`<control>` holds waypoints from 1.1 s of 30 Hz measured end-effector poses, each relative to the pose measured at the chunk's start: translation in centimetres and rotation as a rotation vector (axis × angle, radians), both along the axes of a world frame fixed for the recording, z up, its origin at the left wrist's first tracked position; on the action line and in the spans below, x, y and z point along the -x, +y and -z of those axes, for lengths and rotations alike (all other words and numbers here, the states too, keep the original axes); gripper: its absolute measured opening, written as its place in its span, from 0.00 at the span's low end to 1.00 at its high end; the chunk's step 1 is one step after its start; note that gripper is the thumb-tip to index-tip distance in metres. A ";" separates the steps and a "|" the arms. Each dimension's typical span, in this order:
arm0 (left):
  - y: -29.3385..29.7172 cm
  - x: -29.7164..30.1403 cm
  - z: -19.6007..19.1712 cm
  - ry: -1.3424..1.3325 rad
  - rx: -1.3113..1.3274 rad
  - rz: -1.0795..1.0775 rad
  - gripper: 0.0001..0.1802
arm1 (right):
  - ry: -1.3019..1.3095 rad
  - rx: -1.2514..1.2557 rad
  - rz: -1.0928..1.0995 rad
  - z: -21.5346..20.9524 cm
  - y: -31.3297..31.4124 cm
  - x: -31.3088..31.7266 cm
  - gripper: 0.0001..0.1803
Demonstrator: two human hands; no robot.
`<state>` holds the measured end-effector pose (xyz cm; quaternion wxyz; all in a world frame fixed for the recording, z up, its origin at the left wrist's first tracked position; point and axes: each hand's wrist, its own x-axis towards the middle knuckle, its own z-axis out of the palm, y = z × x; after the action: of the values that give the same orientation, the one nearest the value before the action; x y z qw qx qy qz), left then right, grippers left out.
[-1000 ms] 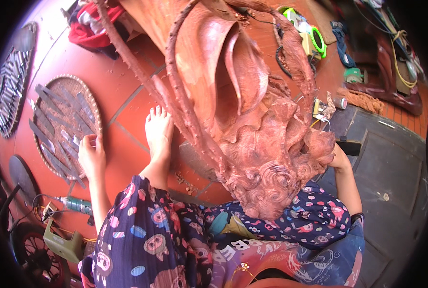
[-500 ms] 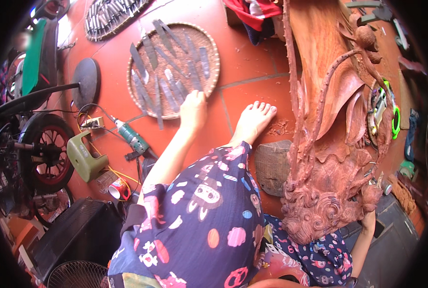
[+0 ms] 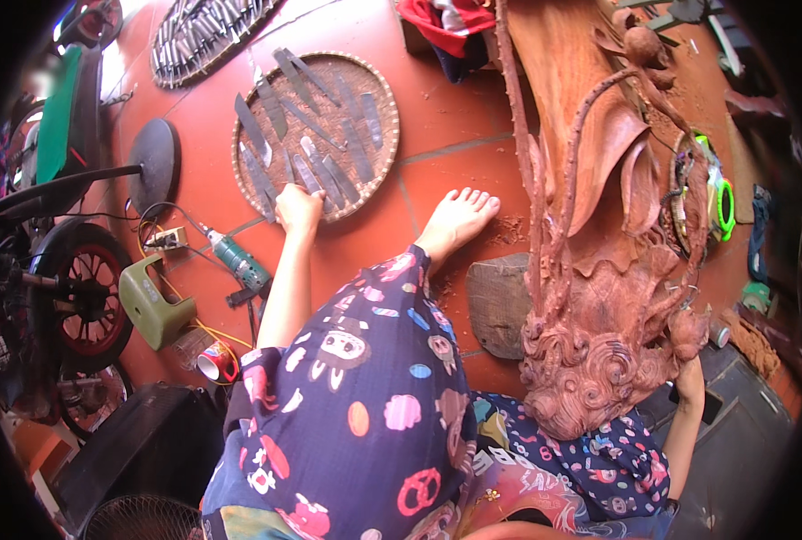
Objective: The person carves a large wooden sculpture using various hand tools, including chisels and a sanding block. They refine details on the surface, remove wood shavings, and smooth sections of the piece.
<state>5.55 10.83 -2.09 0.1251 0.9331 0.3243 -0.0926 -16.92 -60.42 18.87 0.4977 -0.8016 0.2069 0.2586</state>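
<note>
My left hand (image 3: 299,210) is at the near rim of a round woven tray (image 3: 392,135), its fingers closed on the lower end of a thin metal blade (image 3: 288,168). Several flat grey blades, such as a wide blade (image 3: 358,153), lie loose in the tray. A large reddish wood carving (image 3: 590,360) with swirls, stems and buds leans over my right thigh. My right hand (image 3: 689,378) reaches up against a carved bud (image 3: 689,335) on its right side; the bud hides the fingers.
A green power tool (image 3: 239,259) with its cable lies left of my arm, near an olive plastic housing (image 3: 156,306) and a red can (image 3: 217,362). Another tray of tools (image 3: 207,40) is at the far left. A wooden block (image 3: 498,306) stands beside my foot.
My left hand has moved left along the tray's near side, onto the blade that stuck out over the rim. My right hand stays by the carving. The whole view has shifted slightly.
</note>
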 end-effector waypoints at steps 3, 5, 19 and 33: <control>0.4 -0.3 -0.4 -0.016 0.114 -0.075 0.16 | -0.102 -0.156 -0.022 -1.0 4.4 -1.6 0.37; 0.3 -1.1 0.0 0.014 0.146 0.023 0.17 | -0.158 -0.121 0.003 -1.8 5.3 -1.7 0.33; -18.4 -4.6 -28.6 0.688 1.689 0.647 0.06 | -0.979 0.932 -0.820 -16.7 26.5 -14.9 0.22; -22.8 -4.7 -22.8 0.064 1.430 1.636 0.09 | -0.900 0.593 0.181 -8.5 30.7 -16.5 0.06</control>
<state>10.24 -12.02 20.66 0.5315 0.5747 -0.5215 -0.3394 -0.45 -29.76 27.39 0.3103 -0.9180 0.1060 -0.2232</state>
